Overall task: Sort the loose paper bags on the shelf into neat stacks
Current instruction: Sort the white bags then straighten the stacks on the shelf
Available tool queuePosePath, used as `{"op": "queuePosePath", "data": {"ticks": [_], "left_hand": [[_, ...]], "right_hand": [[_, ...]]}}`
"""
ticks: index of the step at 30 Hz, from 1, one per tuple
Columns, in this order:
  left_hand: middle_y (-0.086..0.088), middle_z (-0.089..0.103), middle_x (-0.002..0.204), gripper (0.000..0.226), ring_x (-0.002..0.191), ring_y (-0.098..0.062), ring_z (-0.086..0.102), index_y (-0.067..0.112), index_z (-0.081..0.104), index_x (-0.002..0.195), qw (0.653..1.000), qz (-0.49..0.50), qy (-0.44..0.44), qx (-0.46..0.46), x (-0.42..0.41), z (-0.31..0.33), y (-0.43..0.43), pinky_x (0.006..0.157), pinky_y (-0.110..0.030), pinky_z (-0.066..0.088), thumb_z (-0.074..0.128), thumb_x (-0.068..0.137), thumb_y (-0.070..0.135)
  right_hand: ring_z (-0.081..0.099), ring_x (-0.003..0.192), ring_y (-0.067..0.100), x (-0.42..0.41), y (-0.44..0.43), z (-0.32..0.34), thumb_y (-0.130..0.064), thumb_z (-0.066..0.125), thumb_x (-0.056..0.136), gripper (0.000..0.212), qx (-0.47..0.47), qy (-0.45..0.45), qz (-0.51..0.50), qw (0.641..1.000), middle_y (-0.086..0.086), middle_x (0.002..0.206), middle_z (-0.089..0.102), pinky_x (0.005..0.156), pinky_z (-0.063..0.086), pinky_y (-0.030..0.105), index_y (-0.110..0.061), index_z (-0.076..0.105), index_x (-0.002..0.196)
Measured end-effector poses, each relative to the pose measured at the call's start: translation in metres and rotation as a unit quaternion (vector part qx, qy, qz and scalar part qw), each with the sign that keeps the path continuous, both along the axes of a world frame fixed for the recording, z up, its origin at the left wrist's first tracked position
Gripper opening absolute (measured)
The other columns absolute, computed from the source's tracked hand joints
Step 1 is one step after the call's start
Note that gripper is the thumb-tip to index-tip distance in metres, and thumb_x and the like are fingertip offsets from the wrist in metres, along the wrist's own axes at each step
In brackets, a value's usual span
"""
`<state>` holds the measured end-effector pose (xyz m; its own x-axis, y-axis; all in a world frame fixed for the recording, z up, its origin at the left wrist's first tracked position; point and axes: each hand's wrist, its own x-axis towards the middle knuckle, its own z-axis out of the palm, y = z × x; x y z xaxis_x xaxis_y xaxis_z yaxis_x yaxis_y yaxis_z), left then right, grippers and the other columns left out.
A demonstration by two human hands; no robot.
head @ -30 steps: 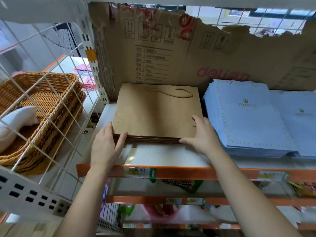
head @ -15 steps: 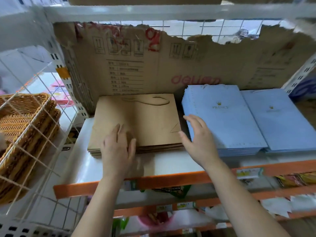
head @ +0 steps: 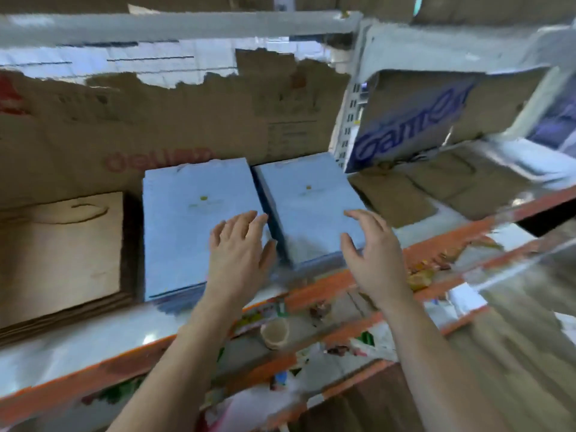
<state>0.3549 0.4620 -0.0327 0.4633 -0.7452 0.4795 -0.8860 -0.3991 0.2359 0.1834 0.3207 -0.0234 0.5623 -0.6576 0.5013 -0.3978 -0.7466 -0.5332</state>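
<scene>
Side by side, two blue bag stacks point(head: 308, 207).

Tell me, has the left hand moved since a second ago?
Yes. The left hand went right, from the brown bag stack to the left blue stack.

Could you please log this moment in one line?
left hand: open, over left blue stack | right hand: open, over right blue stack | contact: unclear

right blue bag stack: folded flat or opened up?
Folded flat. The right blue stack lies printed face up on the shelf, beside the left blue stack.
</scene>
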Motion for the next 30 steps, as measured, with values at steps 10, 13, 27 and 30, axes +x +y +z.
{"op": "queuePosePath", "data": {"ticks": [10, 13, 27, 30], "left_hand": [[-0.005, 0.054, 0.135, 0.041, 0.125, -0.028, 0.048, 0.016, 0.055, 0.131, 0.994, -0.098, 0.030, 0.027, -0.172, -0.007, -0.197, 0.107, -0.047, 0.028, 0.052, 0.095, 0.036], [-0.006, 0.055, 0.133, 0.040, 0.124, -0.029, 0.047, 0.015, 0.055, 0.129, 0.994, -0.100, 0.027, 0.038, -0.192, -0.017, -0.231, 0.105, -0.044, 0.028, 0.052, 0.096, 0.037], [-0.008, 0.059, 0.127, 0.039, 0.118, -0.031, 0.053, 0.015, 0.056, 0.129, 0.993, -0.096, 0.062, 0.029, -0.241, -0.037, -0.434, 0.100, -0.046, 0.033, 0.055, 0.094, 0.033], [-0.007, 0.057, 0.128, 0.040, 0.117, -0.031, 0.053, 0.016, 0.054, 0.131, 0.992, -0.098, 0.063, 0.047, -0.251, -0.038, -0.480, 0.101, -0.047, 0.033, 0.052, 0.095, 0.035]], "right_hand": [[0.055, 0.112, 0.028, -0.182, -0.154, -0.005, -0.009, 0.063, 0.085, 0.032, 0.014, 0.064, -0.072, 0.995, 0.008, 0.115, 0.061, 0.096, 0.043, 0.036, -0.008, 0.062, 0.117], [0.055, 0.109, 0.025, -0.211, -0.185, -0.013, -0.008, 0.064, 0.085, 0.031, 0.029, 0.063, -0.086, 0.994, 0.008, 0.114, 0.062, 0.096, 0.042, 0.034, -0.007, 0.063, 0.116], [0.054, 0.112, 0.026, -0.275, -0.374, -0.029, -0.015, 0.061, 0.091, 0.030, 0.080, 0.101, -0.096, 0.987, 0.008, 0.121, 0.060, 0.094, 0.041, 0.032, -0.008, 0.062, 0.121], [0.055, 0.113, 0.027, -0.290, -0.421, -0.026, -0.017, 0.060, 0.091, 0.030, 0.080, 0.105, -0.121, 0.984, 0.007, 0.124, 0.060, 0.092, 0.042, 0.033, -0.011, 0.063, 0.120]]}}
